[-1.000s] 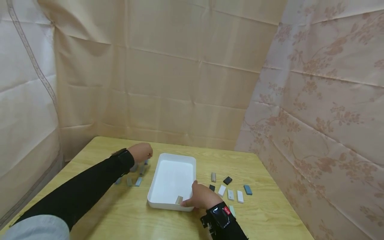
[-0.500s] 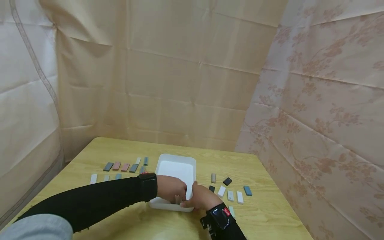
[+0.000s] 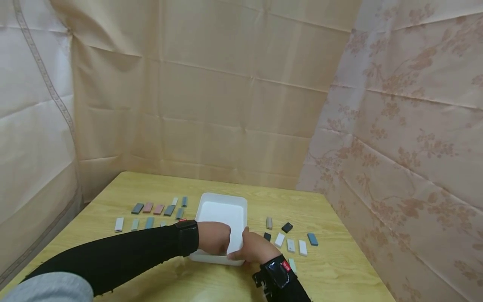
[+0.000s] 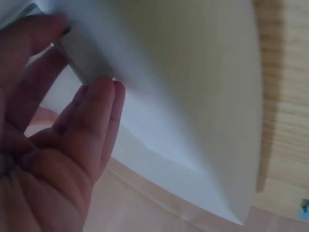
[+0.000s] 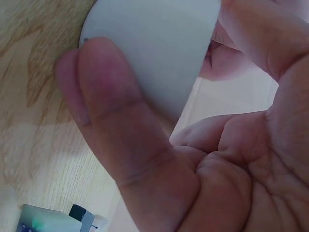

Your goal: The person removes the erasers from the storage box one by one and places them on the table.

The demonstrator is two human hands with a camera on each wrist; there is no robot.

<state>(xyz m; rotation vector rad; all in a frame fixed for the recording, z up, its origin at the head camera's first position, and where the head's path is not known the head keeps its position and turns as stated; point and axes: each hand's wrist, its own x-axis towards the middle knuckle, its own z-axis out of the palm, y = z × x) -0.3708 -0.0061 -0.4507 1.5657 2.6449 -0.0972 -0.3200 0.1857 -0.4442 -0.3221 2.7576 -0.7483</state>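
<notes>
**Both hands meet at the tray's near corner**

Left hand (image 3: 214, 238) reaches into the white tray (image 3: 222, 209), fingers curled down at the near right corner, on a small grey block (image 4: 79, 58) from the wrist view. Right hand (image 3: 252, 249) clamps the tray's near rim, thumb (image 5: 116, 121) pressed on the outer wall. The tray sits mid-table (image 3: 339, 268), coloured tiles (image 3: 158, 209) lined up left, more tiles (image 3: 290, 245) right
</notes>
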